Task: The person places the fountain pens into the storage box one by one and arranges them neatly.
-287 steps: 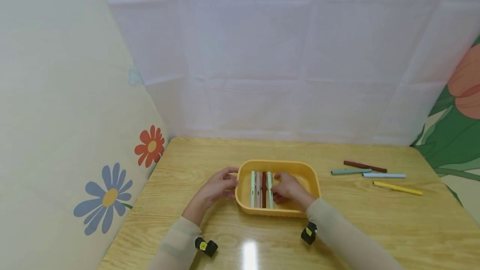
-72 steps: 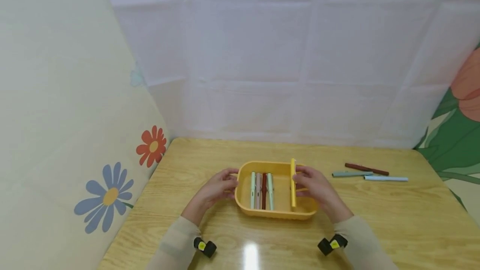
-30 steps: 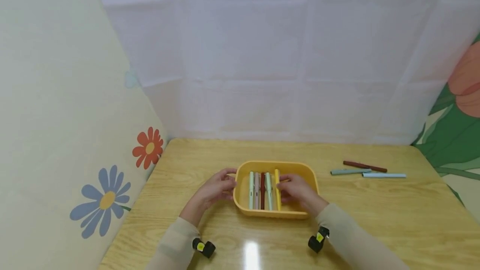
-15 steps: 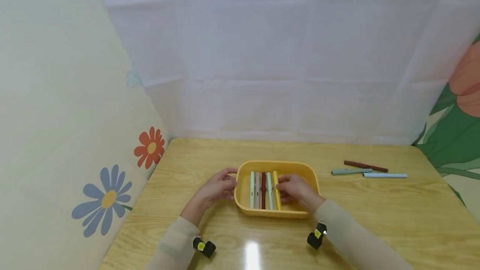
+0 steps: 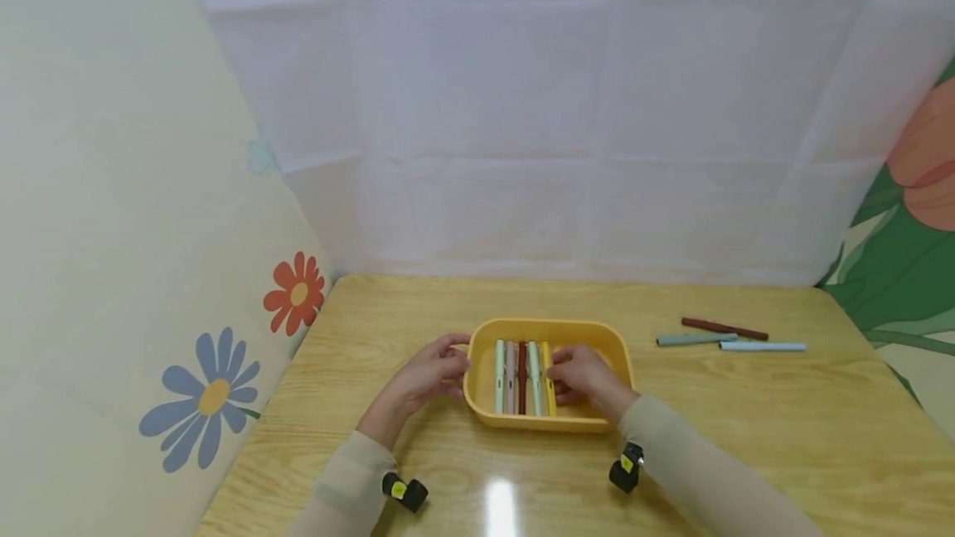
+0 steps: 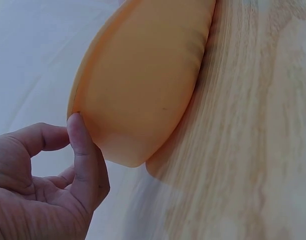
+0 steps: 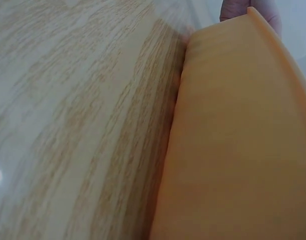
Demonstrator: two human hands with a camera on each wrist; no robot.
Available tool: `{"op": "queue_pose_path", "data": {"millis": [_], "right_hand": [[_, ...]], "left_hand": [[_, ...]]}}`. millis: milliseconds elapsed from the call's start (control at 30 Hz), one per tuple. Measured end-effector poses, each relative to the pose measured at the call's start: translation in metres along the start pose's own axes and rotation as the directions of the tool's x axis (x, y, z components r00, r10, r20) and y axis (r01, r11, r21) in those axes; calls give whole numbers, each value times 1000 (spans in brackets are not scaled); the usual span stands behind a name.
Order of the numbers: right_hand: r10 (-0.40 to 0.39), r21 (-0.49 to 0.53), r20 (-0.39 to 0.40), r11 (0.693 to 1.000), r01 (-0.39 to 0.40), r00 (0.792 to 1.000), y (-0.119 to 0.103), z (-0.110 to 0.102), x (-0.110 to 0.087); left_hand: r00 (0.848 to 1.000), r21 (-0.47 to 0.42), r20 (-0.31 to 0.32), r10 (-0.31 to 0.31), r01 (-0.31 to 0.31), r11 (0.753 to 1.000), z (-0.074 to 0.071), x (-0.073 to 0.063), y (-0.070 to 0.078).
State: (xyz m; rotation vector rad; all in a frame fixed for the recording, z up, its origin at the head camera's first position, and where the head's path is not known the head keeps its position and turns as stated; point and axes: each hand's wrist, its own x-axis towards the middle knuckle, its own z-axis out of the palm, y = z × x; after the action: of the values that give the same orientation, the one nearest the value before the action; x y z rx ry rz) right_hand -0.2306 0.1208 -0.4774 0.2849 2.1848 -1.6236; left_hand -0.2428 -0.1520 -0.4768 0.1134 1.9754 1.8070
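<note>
A yellow plastic tray (image 5: 597, 421) sits on the table. At its left end, my left hand (image 5: 433, 371) holds the rim between thumb and fingertips, seen closer in the left wrist view, where the tray wall (image 6: 142, 75) fills the upper part. Inside the tray, my right hand (image 5: 585, 375) pinches a yellow pen (image 5: 549, 384) along its right side. That pen lies at the right end of a row: a pale green pen (image 5: 500, 379), a mauve pen (image 5: 511, 379), a dark red pen (image 5: 523, 379) and another pale green pen (image 5: 534, 379). The tray's outer wall (image 7: 233, 125) hides the right fingers in the right wrist view.
Right of the tray, a dark red pen (image 5: 724, 328), a grey-green pen (image 5: 690, 340) and a light blue pen (image 5: 764, 346) lie loosely together on the wooden table (image 5: 448, 479). A white cloth (image 5: 507, 147) hangs behind the table.
The yellow pen came from the table at right, was carried over the tray and laid beside the row; lately it has shifted slightly left and turned. The left hand stays at the rim.
</note>
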Motion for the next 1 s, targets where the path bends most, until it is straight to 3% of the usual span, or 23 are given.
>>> {"op": "queue_pose_path", "data": {"millis": [467,667,867,1000], "right_hand": [[9,-7,-39,1000,-10,999,0,2,1],[-19,-6,-15,1000,19,1000,-1,3,-1],[-109,-123,-12,987,107,994,1,1,-4],[-222,-246,47,943,227,974,3,-11,-13]], "left_hand": [[1000,-4,-11,2,-2,1000,-1,1,0],[1000,0,-13,3,-3,1000,-3,0,0],[1000,1,-20,2,-2,1000,-3,-1,-1],[1000,-8,-17,2,-2,1000,-2,-1,-3]]}}
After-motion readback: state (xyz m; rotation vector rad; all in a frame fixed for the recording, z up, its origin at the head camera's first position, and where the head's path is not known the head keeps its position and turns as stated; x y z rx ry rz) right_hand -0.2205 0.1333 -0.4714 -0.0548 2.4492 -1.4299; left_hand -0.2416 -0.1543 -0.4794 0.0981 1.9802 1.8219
